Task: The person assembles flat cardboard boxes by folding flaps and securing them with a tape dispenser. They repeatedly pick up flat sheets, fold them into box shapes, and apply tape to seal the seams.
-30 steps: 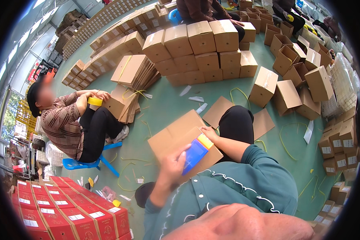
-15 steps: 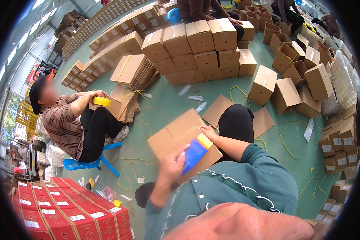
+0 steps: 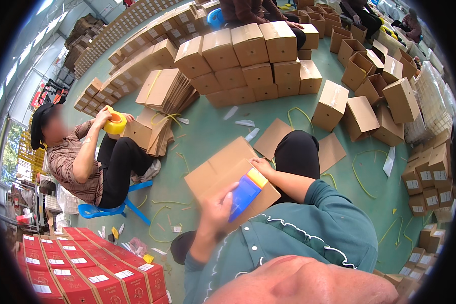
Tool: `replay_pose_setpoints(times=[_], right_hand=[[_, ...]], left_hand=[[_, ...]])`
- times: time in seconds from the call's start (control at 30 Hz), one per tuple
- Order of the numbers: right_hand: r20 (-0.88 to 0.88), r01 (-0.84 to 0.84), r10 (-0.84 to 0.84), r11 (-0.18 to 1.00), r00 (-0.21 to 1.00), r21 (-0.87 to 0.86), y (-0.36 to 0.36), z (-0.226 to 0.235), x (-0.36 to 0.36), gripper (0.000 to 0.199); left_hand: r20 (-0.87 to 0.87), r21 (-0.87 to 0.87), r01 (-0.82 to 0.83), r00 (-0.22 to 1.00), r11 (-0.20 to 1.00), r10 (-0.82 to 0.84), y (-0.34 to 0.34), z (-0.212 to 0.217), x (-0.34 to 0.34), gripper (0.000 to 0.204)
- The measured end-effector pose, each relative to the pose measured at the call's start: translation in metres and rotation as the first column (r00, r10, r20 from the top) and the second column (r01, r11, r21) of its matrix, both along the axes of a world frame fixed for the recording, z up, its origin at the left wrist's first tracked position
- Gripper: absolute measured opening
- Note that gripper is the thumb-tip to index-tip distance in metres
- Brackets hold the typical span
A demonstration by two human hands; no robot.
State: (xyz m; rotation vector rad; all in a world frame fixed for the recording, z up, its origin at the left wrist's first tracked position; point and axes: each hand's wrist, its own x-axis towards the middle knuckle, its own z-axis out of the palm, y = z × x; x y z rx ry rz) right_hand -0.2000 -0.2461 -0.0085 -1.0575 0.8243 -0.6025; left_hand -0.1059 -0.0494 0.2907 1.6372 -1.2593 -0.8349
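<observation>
A flattened brown cardboard box (image 3: 215, 172) lies across my lap. On it rests a flat blue thing with a yellow-orange end (image 3: 245, 197), whose kind I cannot make out. My left hand (image 3: 215, 210) is closed at its left edge, the thumb against the blue side. Close to the yellow-orange end, my right hand (image 3: 262, 166) grips the cardboard's upper right edge, some fingers hidden.
At the left, a person (image 3: 81, 157) on a blue stool (image 3: 106, 210) holds a yellow tape roll (image 3: 115, 122). Closed cartons (image 3: 251, 48) stand ahead, open ones (image 3: 372, 88) at right, red boxes (image 3: 93, 273) at lower left. Yellow straps (image 3: 357, 175) litter the floor.
The co-worker at the left has raised and turned the yellow tape roll, lifting one arm. My hands and the blue thing stay in nearly the same place.
</observation>
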Motion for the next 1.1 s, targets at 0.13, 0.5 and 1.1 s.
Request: replay_pose_setpoints(times=[0.13,0.5,1.1], right_hand=[[-0.073,-0.018,0.015,0.999,0.997,-0.043,-0.013,-0.021,-0.008,0.017],[-0.118,0.015,-0.011,0.999,0.993,0.031,-0.004,-0.015,-0.003,0.025],[-0.143,-0.058,0.054,0.998,0.988,-0.018,0.003,0.011,-0.003,0.034]], left_hand=[[0.009,0.032,0.018,1.000,0.999,-0.018,-0.005,0.005,-0.004,0.030],[0.000,-0.041,0.015,1.000,0.999,-0.015,-0.001,-0.005,-0.002,0.031],[-0.007,-0.026,0.019,1.000,0.999,-0.019,0.003,-0.004,0.004,0.031]])
